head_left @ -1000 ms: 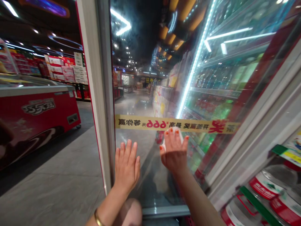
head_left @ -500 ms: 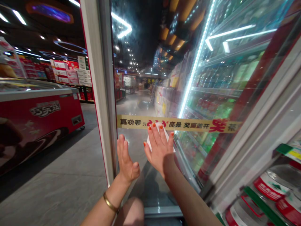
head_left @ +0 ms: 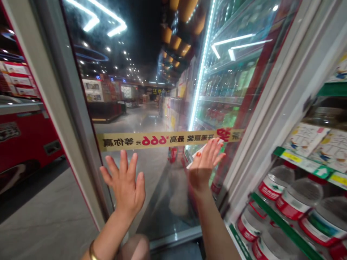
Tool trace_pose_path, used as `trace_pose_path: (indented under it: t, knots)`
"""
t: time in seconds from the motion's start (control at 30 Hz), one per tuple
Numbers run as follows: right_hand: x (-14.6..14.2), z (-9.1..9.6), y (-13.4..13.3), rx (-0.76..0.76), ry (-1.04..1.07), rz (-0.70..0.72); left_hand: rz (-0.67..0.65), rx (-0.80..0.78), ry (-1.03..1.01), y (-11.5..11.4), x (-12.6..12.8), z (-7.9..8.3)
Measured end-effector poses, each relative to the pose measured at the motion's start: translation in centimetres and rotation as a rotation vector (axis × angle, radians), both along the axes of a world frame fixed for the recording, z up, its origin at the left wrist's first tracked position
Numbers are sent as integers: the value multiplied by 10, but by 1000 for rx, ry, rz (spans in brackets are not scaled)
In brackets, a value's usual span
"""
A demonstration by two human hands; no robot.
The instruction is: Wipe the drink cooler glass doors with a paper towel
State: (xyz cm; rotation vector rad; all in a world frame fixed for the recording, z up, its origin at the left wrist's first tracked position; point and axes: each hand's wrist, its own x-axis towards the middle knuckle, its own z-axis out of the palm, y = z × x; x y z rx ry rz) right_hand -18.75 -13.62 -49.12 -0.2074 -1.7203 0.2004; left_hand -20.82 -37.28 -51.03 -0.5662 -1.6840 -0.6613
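Note:
My right hand (head_left: 204,166) lies fairly flat against the glass door (head_left: 159,180), with a folded white wipe (head_left: 201,151) held under its fingers. Whether the wipe is paper or cloth I cannot tell. It is just below and partly over the right end of a yellow sticker strip (head_left: 127,140) with mirrored lettering. To the left, my left hand (head_left: 126,186) is open, fingers spread, palm toward the glass just under the strip; whether it touches is unclear. It holds nothing.
The door's pale frame (head_left: 54,104) runs down the left. At the right are shelves with large water bottles (head_left: 300,196) and printed cartons (head_left: 306,139). A red freezer chest (head_left: 29,133) stands beyond the door on the left. Lit drink shelves show in the glass.
My right hand has slid rightward along the glass with the wipe, baring the red digits on the strip. My left hand has turned and spread its fingers. The view has swung right.

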Motion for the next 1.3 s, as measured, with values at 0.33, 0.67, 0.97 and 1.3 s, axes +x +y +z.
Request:
trace_pose_path:
  t: [0.33,0.67,0.97,1.3]
  knots:
    - [2,-76,15,137,-48,62,144,-72,-56,8,-4,-3]
    - [-5,-65,28,297,27,103,128,12,-73,9,-10,-8]
    - [2,-56,13,70,-20,25,2,-161,55,73,6,17]
    - [13,-11,76,-64,239,-53,31,-195,93,29,8,13]
